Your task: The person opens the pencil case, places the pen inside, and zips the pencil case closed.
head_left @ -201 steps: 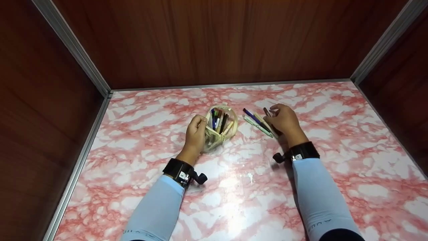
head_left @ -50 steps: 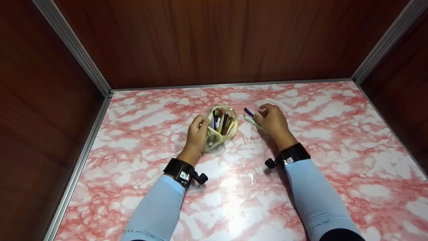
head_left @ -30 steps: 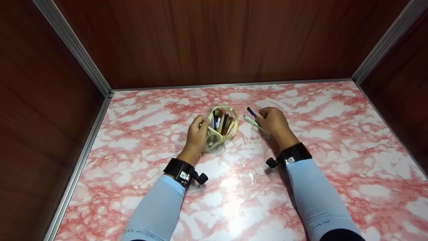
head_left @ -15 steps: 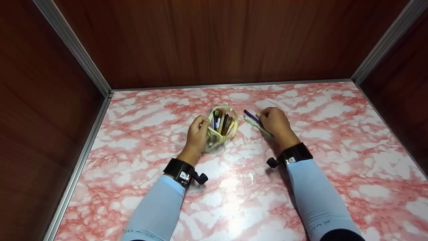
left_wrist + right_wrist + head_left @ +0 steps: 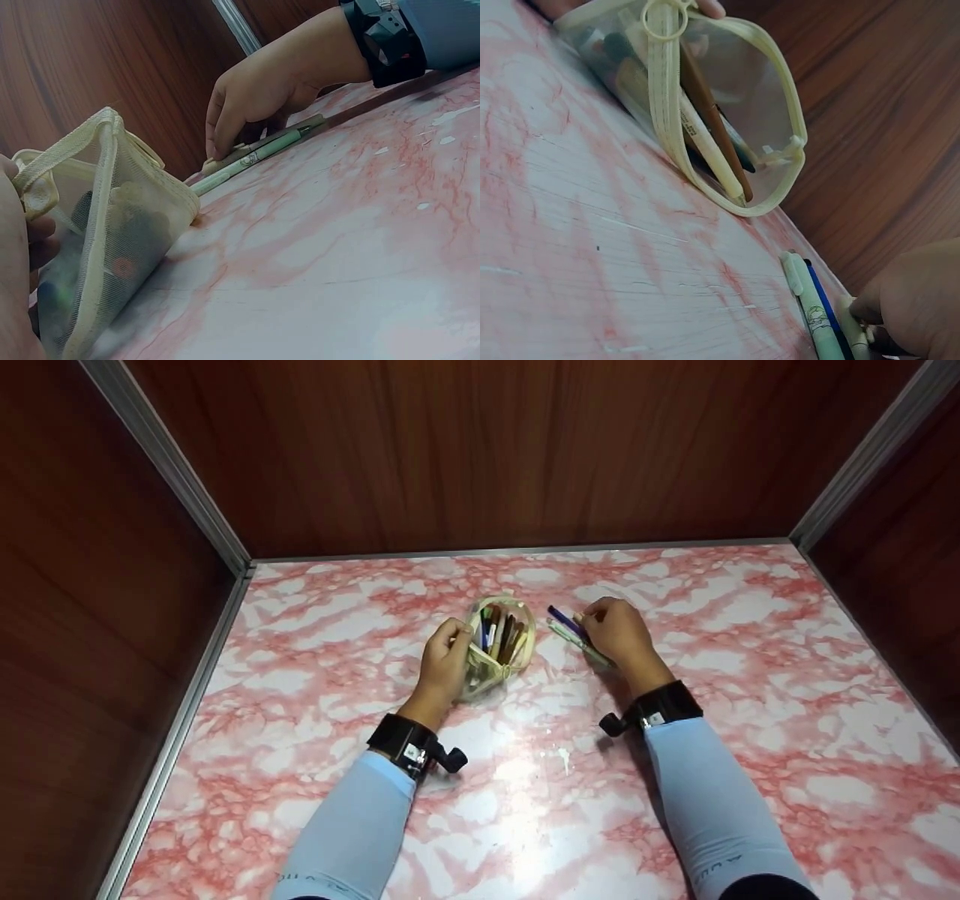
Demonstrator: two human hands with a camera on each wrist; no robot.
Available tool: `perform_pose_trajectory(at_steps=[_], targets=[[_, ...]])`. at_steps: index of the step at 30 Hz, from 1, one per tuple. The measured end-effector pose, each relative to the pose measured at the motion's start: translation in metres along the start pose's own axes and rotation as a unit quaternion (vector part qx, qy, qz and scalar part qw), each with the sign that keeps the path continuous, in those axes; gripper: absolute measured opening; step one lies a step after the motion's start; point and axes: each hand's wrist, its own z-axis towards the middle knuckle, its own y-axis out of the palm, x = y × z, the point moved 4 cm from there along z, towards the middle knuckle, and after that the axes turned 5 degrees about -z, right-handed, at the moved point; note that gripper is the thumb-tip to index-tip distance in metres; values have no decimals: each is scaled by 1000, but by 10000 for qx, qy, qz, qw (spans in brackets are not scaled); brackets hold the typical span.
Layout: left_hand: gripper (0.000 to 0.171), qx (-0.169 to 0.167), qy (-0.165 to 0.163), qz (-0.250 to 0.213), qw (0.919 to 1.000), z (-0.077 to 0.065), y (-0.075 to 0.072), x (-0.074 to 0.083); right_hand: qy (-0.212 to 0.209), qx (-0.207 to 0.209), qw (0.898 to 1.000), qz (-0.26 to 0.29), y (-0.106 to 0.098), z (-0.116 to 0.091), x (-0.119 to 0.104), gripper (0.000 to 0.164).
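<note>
My left hand (image 5: pixel 442 664) grips the near-left rim of a cream-edged mesh pencil case (image 5: pixel 670 112), whose zipped mouth gapes toward the right. Several pens and markers stand inside, among them a brown pen (image 5: pixel 712 116) and a cream one. To the right, my right hand (image 5: pixel 621 634) pinches the end of a cream pen (image 5: pixel 850 330) lying on the table. Beside that pen lie a blue pen (image 5: pixel 560 615) and a pale green pen (image 5: pixel 255 156), side by side. My right hand covers part of these pens in the head view.
The tabletop (image 5: pixel 525 810) has a red and white marbled surface. Dark wood panels (image 5: pixel 480 457) with grey metal edging stand at the back and both sides. Small white marks (image 5: pixel 562 757) show on the table before the hands.
A brown pen once on the table is now in the case. My right hand has moved left to the remaining pens; the blue pen shifted briefly and settled. My left hand has barely moved.
</note>
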Motion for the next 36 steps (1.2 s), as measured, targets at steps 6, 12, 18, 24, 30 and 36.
perform_pose_trajectory(at_steps=[6, 12, 18, 24, 30, 36], targets=[[23, -40, 162, -46, 9999, 3, -1, -7, 61, -79, 9999, 51, 3, -2, -1, 33], [21, -7, 6, 31, 10000, 0, 1, 2, 55, -6, 9999, 102, 1, -1, -2, 40], [22, 26, -72, 31, 10000, 1, 1, 1, -22, 256, 9992, 321, -3, 1, -1, 44], [23, -3, -61, 28, 10000, 1, 1, 1, -185, 543, 9972, 487, -6, 2, -1, 42], [22, -24, -25, 50, 10000, 1, 1, 1, -165, 503, 9958, 745, -8, 3, -2, 39], [23, -43, -106, 83, 9999, 0, 1, 2, -207, 284, 9949, 944, -6, 2, -3, 43]])
